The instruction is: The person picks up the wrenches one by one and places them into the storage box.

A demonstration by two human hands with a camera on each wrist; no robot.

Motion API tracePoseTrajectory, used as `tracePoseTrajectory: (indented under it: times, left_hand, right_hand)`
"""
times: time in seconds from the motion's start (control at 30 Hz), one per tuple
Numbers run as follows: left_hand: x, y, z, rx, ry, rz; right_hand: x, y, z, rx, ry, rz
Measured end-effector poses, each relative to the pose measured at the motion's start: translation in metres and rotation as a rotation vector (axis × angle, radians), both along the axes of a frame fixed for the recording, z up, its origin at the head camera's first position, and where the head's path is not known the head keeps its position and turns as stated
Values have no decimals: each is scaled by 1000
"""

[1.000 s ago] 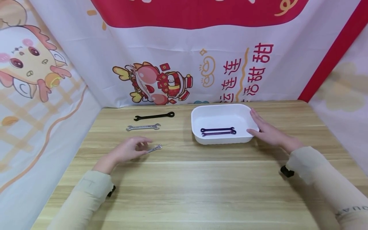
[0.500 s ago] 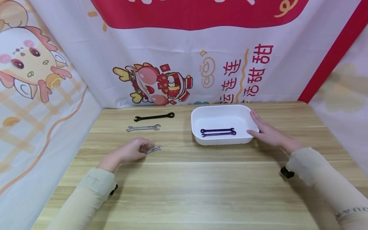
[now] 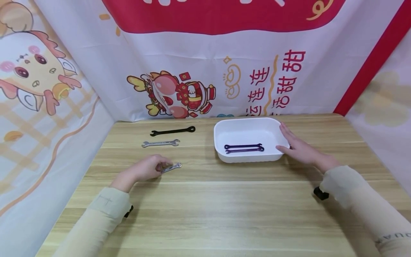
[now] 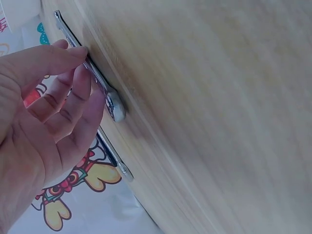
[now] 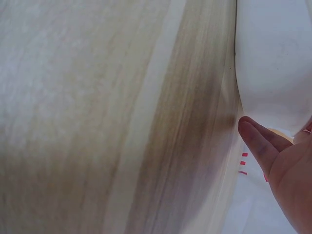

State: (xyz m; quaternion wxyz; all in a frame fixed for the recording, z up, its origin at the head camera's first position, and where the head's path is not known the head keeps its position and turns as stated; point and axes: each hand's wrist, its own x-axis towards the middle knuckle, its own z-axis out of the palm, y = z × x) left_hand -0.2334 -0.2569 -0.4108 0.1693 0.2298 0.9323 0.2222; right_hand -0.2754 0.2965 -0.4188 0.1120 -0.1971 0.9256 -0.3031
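Observation:
In the head view my left hand (image 3: 148, 168) is at the left of the table, pinching a small silver wrench (image 3: 171, 167) between thumb and fingertips. The left wrist view shows the same wrench (image 4: 100, 78) along the fingertips, close to the wood. My right hand (image 3: 302, 148) touches the right end of a white plastic tub (image 3: 250, 157), its visible fingers fairly straight against the rim and wall. Two dark purple wrenches (image 3: 244, 150) lie side by side inside the tub. Part of the right hand's fingers is hidden in the right wrist view.
Behind the left hand, a silver open-end wrench (image 3: 160, 143) and a longer black wrench (image 3: 172, 131) lie roughly parallel. The wooden table (image 3: 218, 214) ends against a printed cloth backdrop (image 3: 199, 50), with cloth on both sides.
My left hand has lowered slightly and its fingers have closed further onto the small silver wrench, which has barely moved. The right hand and the tub stay in place.

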Motion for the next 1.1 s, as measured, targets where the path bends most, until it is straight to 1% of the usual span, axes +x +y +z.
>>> tracePoseTrajectory:
  times: [0.33, 0.53, 0.7, 0.87, 1.0, 1.1]
  left_hand:
    - [0, 5, 0, -27, -13, 1]
    - [-1, 9, -3, -34, -14, 2]
    - [-4, 13, -7, -54, 3, 7]
    - [-3, 17, -8, -91, 41, -1]
    - [-2, 19, -8, -129, 45, 9]
    - [-2, 20, -8, -141, 41, 16]
  right_hand:
    - [1, -1, -1, -7, 3, -12]
    - [2, -1, -1, -1, -4, -15]
    - [2, -1, 0, 3, -16, -17]
    - [1, 0, -1, 1, -13, -18]
    - [0, 0, -2, -5, -7, -15]
    - [-1, 0, -2, -4, -9, -14]
